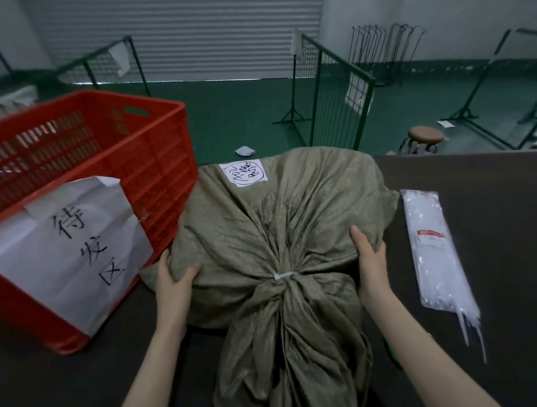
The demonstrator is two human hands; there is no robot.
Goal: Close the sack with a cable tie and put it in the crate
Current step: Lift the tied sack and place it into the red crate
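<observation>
A bulging olive-green sack lies on the dark table, its neck gathered toward me and cinched by a white cable tie. A white label with handwriting sits on its far side. My left hand grips the sack's left flank, fingers tucked under the fabric. My right hand presses on its right flank. The red slatted plastic crate stands to the left, touching the sack, with a white paper sign on its near wall.
A clear bag of white cable ties lies on the table to the right. Beyond the table are a green floor, wire-mesh fence panels, a round stool and a rolling shutter door.
</observation>
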